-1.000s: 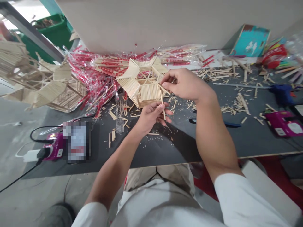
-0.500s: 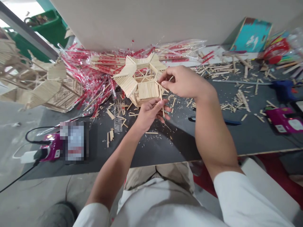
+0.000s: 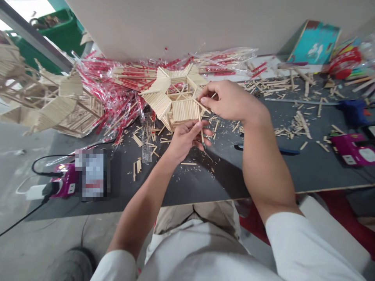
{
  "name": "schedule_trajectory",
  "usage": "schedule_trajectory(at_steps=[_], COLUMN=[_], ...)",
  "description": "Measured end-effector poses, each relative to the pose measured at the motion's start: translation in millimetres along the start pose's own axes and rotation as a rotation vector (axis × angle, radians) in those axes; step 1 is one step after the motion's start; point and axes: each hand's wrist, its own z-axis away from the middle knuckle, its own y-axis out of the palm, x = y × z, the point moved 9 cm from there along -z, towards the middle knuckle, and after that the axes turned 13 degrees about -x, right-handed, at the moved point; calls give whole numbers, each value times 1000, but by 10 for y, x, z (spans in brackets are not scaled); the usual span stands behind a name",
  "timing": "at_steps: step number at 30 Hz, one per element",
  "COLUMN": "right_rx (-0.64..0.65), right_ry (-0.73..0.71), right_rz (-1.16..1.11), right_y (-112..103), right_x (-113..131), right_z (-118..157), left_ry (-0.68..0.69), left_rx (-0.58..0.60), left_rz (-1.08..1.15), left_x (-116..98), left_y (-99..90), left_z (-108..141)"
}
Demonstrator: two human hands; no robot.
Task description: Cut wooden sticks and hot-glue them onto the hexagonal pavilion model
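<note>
A star-shaped model built of thin wooden sticks [image 3: 184, 111] tilts toward me, with flat stick panels around an open middle crossed by sticks. My left hand [image 3: 190, 136] grips its near edge from below, thumb on top against a wooden stick [image 3: 202, 134] that juts down from the near right corner. At the model's right side, my right hand [image 3: 218, 99] is closed in a pinch on a short wooden stick [image 3: 207, 109] lying along the panel edge. Its fingertips partly hide where the stick meets the model.
Plastic-wrapped stick bundles [image 3: 131, 78] lie behind the model. A larger stick structure [image 3: 58, 105] stands at left. Scattered stick pieces, a clear ruler [image 3: 147, 144], a blue glue gun [image 3: 353, 112] and purple power strips [image 3: 351, 150] are on the dark table [image 3: 222, 183].
The view has shifted very slightly. Both hands keep their holds on the model and stick, with hardly any movement.
</note>
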Motion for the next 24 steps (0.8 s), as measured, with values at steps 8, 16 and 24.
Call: schedule_trajectory(at_steps=[8, 16, 24], right_rx=[-6, -23, -35], right_ry=[-2, -15, -5], right_rz=[-23, -28, -4], right_y=[2, 8, -16], right_x=[17, 34, 55], right_z=[6, -10, 12], left_ry=[-30, -44, -62], left_rx=[21, 18, -16], left_rz=[53, 68, 28], left_x=[38, 54, 61], left_y=[24, 9, 0], left_z=[-10, -6, -3])
